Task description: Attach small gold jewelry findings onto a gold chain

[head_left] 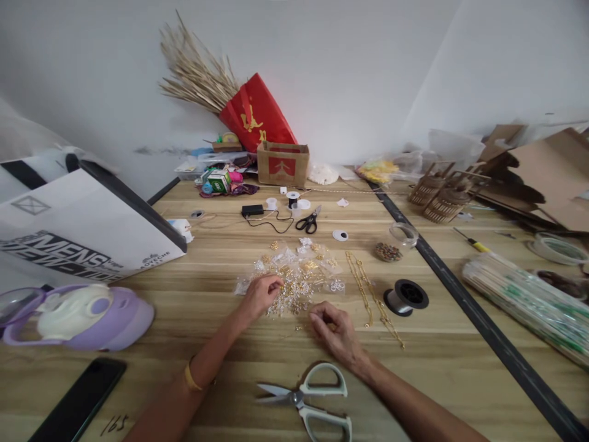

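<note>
Left hand [263,296] pinches at the twelve-o'clock bead pile [294,291]; right hand [335,331], fingers curled, contents unclear, sits at one!

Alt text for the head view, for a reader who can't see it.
A person's left hand is at a pile of small clear and gold pieces on a wooden table, the right hand, fingers curled, beside it. Gold chains and a black spool lie to the right, open pale-handled scissors in front, a red bag with dried stalks at the back.
</note>
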The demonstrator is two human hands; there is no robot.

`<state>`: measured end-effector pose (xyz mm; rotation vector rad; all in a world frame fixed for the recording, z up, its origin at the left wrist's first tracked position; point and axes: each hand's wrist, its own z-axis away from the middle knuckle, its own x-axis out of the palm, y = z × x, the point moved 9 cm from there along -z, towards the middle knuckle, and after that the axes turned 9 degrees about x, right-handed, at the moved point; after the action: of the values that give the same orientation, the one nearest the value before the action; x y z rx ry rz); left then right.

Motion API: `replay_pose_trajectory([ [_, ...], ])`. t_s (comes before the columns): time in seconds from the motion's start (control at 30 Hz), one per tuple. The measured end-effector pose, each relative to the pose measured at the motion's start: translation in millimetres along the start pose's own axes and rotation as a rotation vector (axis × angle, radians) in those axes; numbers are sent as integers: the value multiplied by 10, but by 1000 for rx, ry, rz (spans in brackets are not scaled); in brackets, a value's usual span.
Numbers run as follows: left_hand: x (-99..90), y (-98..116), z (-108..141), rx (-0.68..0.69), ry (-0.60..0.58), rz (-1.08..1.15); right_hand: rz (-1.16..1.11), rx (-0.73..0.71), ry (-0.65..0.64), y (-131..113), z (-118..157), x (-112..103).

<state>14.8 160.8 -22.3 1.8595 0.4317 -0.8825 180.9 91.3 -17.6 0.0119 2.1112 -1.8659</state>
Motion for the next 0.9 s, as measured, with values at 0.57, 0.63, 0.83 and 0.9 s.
replay_pose_trajectory([
  [0.57, 57, 76, -39, 22, -121, -262, 28, -6, -1, -37, 6, -10],
  [0.63, 86, 125, -44, 42, -151, -256, 40, -10, 0, -48, 7, -15],
  [0.83, 18, 121, -33, 20, -149, -136, 31, 0, 1, -26, 5, -11],
  [0.9, -39, 48, -35, -25, -125, -75, 30, -8, 1, -31, 7, -8],
])
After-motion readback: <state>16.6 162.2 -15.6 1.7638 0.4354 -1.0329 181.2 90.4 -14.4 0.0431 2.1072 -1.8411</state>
